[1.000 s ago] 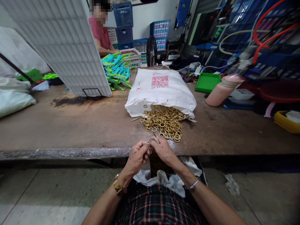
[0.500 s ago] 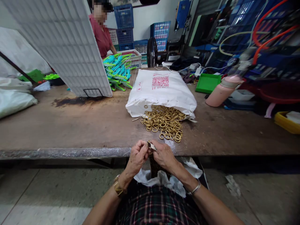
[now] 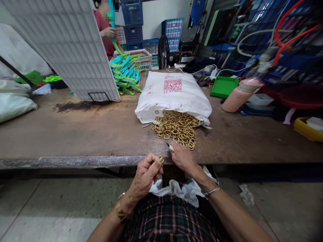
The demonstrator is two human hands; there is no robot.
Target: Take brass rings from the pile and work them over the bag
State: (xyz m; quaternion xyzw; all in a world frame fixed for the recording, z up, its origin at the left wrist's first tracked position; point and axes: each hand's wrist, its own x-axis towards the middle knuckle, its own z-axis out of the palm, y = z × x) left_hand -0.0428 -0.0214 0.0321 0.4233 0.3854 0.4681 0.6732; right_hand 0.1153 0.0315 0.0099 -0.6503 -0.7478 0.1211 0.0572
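At the near edge of the table (image 3: 63, 134), the left hand (image 3: 147, 172) pinches a gold ring (image 3: 161, 156) that a loosened grip could drop, while the right hand (image 3: 183, 157) clamps a pointed tool (image 3: 171, 148)

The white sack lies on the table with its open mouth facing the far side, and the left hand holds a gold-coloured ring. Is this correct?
Not quite: in the head view, the white sack lies on the table with its open mouth facing the near side, not the far side. The left hand does hold a gold-coloured ring.
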